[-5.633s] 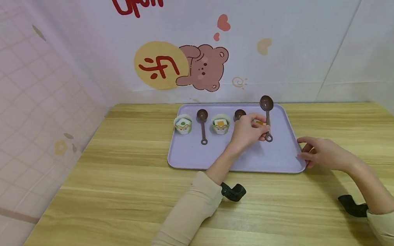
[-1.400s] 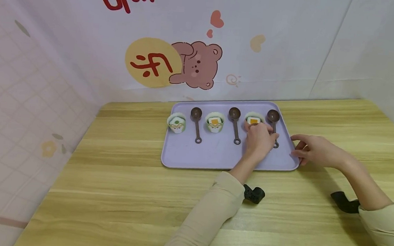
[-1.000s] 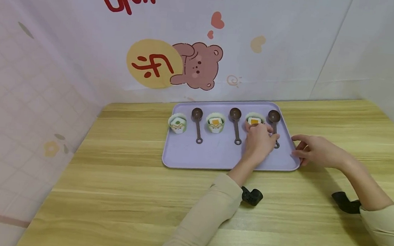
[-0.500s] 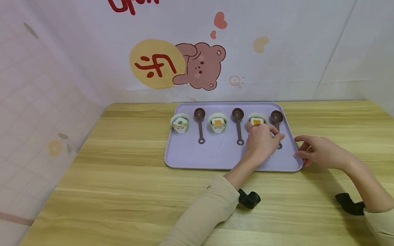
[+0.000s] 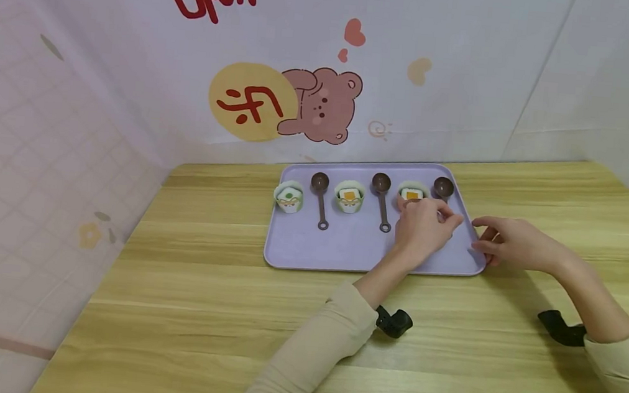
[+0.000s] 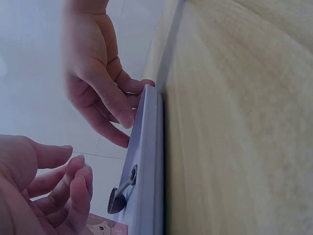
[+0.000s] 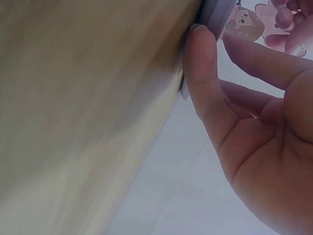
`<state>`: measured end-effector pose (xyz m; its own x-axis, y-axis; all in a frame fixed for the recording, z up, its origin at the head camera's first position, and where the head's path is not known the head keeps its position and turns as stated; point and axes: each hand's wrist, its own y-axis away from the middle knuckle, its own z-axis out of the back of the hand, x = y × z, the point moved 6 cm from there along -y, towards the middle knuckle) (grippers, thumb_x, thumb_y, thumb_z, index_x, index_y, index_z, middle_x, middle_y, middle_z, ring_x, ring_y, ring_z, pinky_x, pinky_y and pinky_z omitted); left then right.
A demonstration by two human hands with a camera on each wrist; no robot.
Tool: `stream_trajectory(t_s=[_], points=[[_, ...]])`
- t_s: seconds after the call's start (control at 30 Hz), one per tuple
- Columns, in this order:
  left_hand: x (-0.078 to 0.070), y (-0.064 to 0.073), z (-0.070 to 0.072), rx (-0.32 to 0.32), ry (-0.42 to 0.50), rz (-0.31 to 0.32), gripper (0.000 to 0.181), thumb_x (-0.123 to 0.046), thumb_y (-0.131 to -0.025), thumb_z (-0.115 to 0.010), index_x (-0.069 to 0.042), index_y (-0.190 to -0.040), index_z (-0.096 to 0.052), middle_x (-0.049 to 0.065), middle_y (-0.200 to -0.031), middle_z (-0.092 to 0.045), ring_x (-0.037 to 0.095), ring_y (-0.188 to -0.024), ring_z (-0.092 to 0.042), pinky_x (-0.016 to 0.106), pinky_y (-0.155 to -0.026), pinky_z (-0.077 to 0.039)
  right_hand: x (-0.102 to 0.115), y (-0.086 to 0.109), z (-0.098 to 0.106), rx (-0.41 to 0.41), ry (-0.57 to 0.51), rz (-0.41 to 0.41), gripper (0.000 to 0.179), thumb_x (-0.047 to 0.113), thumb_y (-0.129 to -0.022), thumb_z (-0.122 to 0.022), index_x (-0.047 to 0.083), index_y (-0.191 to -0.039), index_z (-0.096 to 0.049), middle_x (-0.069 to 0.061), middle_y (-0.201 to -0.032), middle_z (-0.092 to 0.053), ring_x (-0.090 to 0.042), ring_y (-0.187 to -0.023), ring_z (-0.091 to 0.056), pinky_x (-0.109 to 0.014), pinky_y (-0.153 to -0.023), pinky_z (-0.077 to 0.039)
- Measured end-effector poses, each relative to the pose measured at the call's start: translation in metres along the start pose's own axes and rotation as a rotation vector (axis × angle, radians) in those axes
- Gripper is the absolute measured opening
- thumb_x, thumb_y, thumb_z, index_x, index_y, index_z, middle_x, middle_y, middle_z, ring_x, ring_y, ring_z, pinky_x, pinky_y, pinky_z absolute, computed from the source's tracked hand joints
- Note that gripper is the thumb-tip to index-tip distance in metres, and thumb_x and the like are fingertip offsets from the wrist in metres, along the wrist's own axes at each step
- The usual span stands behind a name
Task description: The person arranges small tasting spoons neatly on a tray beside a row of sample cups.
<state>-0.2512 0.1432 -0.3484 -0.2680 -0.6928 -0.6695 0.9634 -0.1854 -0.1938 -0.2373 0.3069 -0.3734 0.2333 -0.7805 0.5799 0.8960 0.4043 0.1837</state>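
Note:
My left hand hovers above the right part of a lilac tray. Its fingers are loosely bent, and the left wrist view shows nothing between them. Below it a brown measuring spoon lies on the tray, its handle mostly hidden in the head view. Beside that spoon stands a pink paper cup, partly covered by the hand. My right hand holds the tray's near right corner between thumb and fingers. Farther left lie two more measuring spoons, alternating with two green-and-white cups.
The cups contain white pieces with orange or green tops. Under the tray is a wood-grain table, backed by a white wall sheet printed with a bear. A black wrist mount sticks out by the left cuff.
Several seconds ago my left hand held the right-hand measuring spoon raised; now that spoon lies on the tray. The left hand has since shifted slightly right, off it. My right hand stays at the corner.

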Motion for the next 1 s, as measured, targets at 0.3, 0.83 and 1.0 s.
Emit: stream_trajectory(t_s=[0.3, 0.83, 1.0], points=[[0.000, 0.004, 0.008, 0.018, 0.006, -0.035, 0.017, -0.042, -0.093, -0.073, -0.029, -0.083, -0.077, -0.020, -0.066, -0.058, 0.002, -0.072, -0.051, 0.018, -0.055, -0.039, 0.005, 0.003, 0.002, -0.019, 0.025, 0.000, 0.050, 0.004, -0.098, -0.064, -0.021, -0.135, -0.041, -0.005, -0.087, -0.068, -0.018, -0.069, -0.067, -0.029, -0.061, -0.058], [0.002, 0.011, 0.023, 0.033, 0.024, -0.156, 0.013, -0.034, -0.096, -0.069, -0.024, -0.091, -0.076, -0.018, -0.073, -0.062, -0.005, -0.065, -0.050, 0.014, -0.057, -0.039, 0.015, 0.008, 0.012, -0.119, 0.110, 0.057, 0.045, 0.005, -0.097, -0.065, -0.017, -0.133, -0.049, -0.003, -0.086, -0.067, -0.015, -0.071, -0.064, -0.027, -0.062, -0.054], [0.000, 0.013, 0.028, 0.010, 0.046, -0.194, 0.012, -0.032, -0.097, -0.068, -0.023, -0.093, -0.076, -0.017, -0.077, -0.066, -0.007, -0.068, -0.051, 0.012, -0.059, -0.039, 0.018, 0.009, 0.018, -0.217, 0.200, 0.129, 0.037, 0.001, -0.095, -0.066, -0.016, -0.126, -0.056, -0.003, -0.085, -0.066, -0.016, -0.074, -0.063, -0.030, -0.064, -0.053]])
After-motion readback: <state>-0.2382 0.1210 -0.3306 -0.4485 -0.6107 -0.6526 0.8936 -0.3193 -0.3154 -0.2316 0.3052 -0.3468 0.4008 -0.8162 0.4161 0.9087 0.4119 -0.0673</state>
